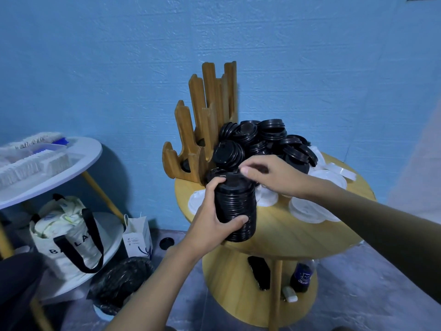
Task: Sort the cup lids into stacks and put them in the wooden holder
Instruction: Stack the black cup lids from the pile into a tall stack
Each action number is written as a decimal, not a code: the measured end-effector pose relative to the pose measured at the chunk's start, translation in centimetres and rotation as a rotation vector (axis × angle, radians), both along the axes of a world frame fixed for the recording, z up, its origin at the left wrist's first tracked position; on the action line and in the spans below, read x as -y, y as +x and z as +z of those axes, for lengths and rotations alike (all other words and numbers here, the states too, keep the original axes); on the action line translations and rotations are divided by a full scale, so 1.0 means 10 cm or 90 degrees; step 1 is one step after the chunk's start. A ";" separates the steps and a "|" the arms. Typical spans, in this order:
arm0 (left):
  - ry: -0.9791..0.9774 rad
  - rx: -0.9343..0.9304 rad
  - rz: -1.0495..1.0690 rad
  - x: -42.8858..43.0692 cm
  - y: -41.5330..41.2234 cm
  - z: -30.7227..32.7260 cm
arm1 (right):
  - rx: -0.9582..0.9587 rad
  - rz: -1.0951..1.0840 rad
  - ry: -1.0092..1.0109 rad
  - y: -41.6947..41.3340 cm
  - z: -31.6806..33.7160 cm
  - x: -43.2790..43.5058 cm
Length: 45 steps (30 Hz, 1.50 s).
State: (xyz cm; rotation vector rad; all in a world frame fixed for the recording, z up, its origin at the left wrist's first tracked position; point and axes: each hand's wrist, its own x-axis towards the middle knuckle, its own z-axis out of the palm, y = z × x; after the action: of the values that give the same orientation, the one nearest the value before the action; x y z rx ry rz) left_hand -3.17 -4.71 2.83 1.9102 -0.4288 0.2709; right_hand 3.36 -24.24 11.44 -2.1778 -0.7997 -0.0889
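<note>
Left hand (212, 211) grips the upright black lid stack (238, 206) (right hand (269, 175) pinches its top); wooden holder (205, 120) stands just beyond, leftward.

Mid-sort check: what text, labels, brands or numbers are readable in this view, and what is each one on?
"B" and "LA": on the cream tote bag; a black strap covers the letters between them.
White paper bag: blue print, too small to read.
Dark bottle on the lower shelf: label blurred.
Stack of black lids in the left hand, and the wooden holder: no readable text.
</note>
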 end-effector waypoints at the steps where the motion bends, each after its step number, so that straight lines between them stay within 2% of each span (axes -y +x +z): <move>1: 0.000 0.000 0.000 0.00 0.00 0.00 | 0.031 -0.050 0.005 0.07 -0.04 0.05; 4: 0.003 -0.002 -0.003 0.00 0.00 0.00 | 0.061 -0.171 -0.098 0.28 -0.18 0.20; 7: 0.005 0.003 0.000 0.00 0.01 0.00 | 0.064 -0.179 -0.175 0.43 -0.29 0.21; 13: 0.004 0.011 -0.003 0.00 0.02 0.00 | 0.148 -0.220 -0.299 0.65 -0.37 0.08; 18: 0.001 0.019 -0.009 0.00 0.02 -0.02 | 0.160 -0.244 -0.350 0.71 -0.41 0.04; 22: 0.000 0.022 -0.008 0.00 0.02 -0.02 | 0.144 -0.253 -0.297 0.67 -0.41 0.03; 25: 0.003 0.022 -0.007 0.00 0.01 -0.02 | 0.110 -0.258 -0.210 0.59 -0.37 0.03; 32: -0.010 0.015 -0.012 0.03 0.00 -0.02 | -0.050 -0.193 0.171 0.16 -0.03 0.18; 34: -0.009 0.003 -0.020 0.07 -0.01 -0.02 | -0.081 -0.167 0.226 0.04 0.06 0.24; 37: -0.021 -0.028 -0.027 0.16 -0.03 -0.02 | -0.096 -0.098 0.206 -0.19 0.17 0.29; 45: -0.025 -0.052 -0.039 0.41 -0.02 -0.03 | -0.077 -0.022 -0.030 -0.41 0.21 0.31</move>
State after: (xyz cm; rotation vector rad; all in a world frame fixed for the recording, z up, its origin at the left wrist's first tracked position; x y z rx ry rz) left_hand -3.35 -8.78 2.57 1.8597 -0.4240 0.1586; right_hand -0.75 -27.30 13.49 -2.2191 -0.7029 0.0442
